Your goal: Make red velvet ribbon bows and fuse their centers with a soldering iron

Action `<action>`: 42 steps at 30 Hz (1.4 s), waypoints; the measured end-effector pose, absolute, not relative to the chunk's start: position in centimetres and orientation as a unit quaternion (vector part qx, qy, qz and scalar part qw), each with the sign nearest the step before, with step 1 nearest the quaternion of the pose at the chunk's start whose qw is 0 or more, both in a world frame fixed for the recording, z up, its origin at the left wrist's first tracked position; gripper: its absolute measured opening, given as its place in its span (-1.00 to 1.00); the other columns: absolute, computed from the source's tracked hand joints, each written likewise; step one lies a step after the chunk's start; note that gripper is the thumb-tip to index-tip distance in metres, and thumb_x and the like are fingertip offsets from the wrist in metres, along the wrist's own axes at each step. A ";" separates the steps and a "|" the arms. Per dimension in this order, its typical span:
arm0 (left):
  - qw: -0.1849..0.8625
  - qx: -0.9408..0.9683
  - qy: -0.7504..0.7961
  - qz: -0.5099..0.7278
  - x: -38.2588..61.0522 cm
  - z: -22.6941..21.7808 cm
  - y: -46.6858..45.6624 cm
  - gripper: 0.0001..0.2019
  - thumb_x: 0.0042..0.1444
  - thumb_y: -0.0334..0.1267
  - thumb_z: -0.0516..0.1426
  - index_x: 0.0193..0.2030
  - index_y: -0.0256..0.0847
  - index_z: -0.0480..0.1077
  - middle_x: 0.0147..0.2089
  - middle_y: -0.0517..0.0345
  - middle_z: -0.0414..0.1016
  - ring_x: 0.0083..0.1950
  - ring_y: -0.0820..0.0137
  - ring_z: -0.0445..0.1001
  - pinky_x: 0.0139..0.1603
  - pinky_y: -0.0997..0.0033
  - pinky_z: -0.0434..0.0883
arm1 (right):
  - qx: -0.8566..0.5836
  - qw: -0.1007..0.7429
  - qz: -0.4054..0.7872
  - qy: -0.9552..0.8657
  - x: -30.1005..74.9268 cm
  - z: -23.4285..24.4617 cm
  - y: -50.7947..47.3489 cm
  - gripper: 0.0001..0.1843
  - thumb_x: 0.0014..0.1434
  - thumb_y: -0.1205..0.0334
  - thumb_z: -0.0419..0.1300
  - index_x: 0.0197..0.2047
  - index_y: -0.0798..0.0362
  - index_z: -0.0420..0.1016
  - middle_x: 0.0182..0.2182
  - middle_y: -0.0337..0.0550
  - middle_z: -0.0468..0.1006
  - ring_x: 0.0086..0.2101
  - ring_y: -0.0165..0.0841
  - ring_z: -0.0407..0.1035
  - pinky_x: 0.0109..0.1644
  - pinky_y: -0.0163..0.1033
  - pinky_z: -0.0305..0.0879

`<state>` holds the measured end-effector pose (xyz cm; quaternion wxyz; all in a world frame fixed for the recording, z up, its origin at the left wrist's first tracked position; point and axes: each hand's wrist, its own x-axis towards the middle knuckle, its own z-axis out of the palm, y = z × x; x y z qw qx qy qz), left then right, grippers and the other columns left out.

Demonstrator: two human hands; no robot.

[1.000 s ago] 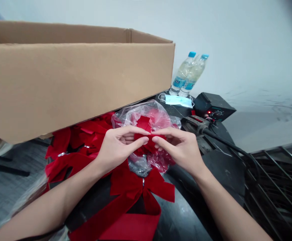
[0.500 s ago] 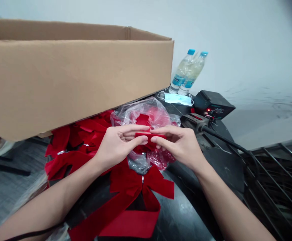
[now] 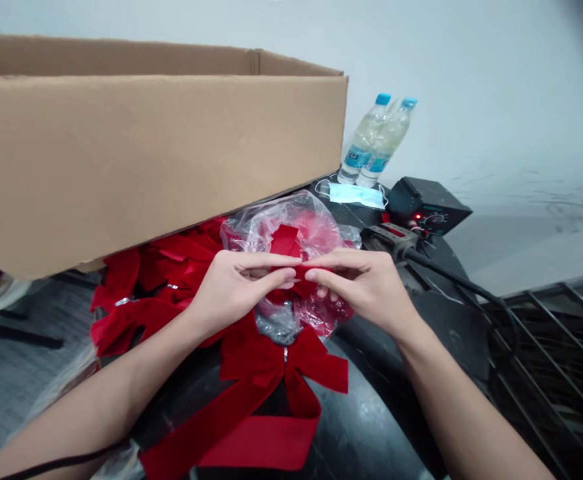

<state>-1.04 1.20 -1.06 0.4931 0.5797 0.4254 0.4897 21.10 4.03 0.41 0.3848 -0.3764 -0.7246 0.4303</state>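
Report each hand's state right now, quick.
Left hand: closed, pinching a red ribbon between thumb and fingers.
Right hand: closed, pinching the same red ribbon, fingertips close to the left's.

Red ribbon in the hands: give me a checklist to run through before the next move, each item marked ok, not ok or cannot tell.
1. Left hand pinching the red ribbon: ok.
2. Right hand pinching it too, close to the left: ok.
3. Ribbon neatly folded at the pinch: cannot tell; the hands hide most of it.
4. Nearest bow tied: ok; a silver tie shows at its middle.
5. Plastic bag clear of the hands: cannot tell; they overlap it in this view.
6. Red light on the black unit out: not ok; it is lit.
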 end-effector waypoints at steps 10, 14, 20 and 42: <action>0.426 0.624 0.432 0.492 -1.0 -0.8 0.9 -0.79 0.16 -0.25 0.37 -0.06 -0.16 0.70 -0.19 0.12 0.76 -0.19 0.25 0.75 -0.07 0.42 0.70 | -0.376 0.385 0.437 -0.721 21.2 0.4 3.9 -0.77 0.18 0.10 0.45 -0.13 0.02 0.73 -0.31 -0.16 0.70 -0.47 -0.39 0.52 -0.33 -0.28 0.50; 0.416 0.630 0.433 0.492 -1.0 -0.8 1.0 -0.80 0.17 -0.26 0.36 -0.06 -0.16 0.70 -0.17 0.13 0.76 -0.19 0.27 0.75 -0.08 0.44 0.69 | -0.387 0.388 0.424 -0.722 21.1 0.4 3.9 -0.77 0.17 0.10 0.46 -0.15 0.02 0.73 -0.27 -0.12 0.71 -0.41 -0.36 0.55 -0.32 -0.28 0.48; 0.400 0.646 0.430 0.487 -0.9 -0.7 1.0 -0.81 0.18 -0.27 0.35 -0.07 -0.15 0.70 -0.18 0.14 0.76 -0.20 0.29 0.74 -0.09 0.45 0.69 | -0.385 0.377 0.398 -0.742 21.0 0.5 3.8 -0.75 0.17 0.08 0.46 -0.12 -0.02 0.72 -0.21 -0.15 0.72 -0.25 -0.29 0.59 -0.17 -0.24 0.50; 0.243 0.878 0.386 0.144 -2.0 -1.4 -4.9 -0.75 0.19 -0.25 0.30 0.00 -0.20 0.52 -0.01 -0.07 0.64 0.01 0.09 0.61 0.04 0.16 0.52 | -0.411 0.215 0.419 -0.781 24.0 1.5 -7.1 -0.87 0.40 0.14 0.24 -0.20 -0.07 0.57 -0.25 -0.24 0.61 -0.26 -0.34 0.50 -0.14 -0.28 0.38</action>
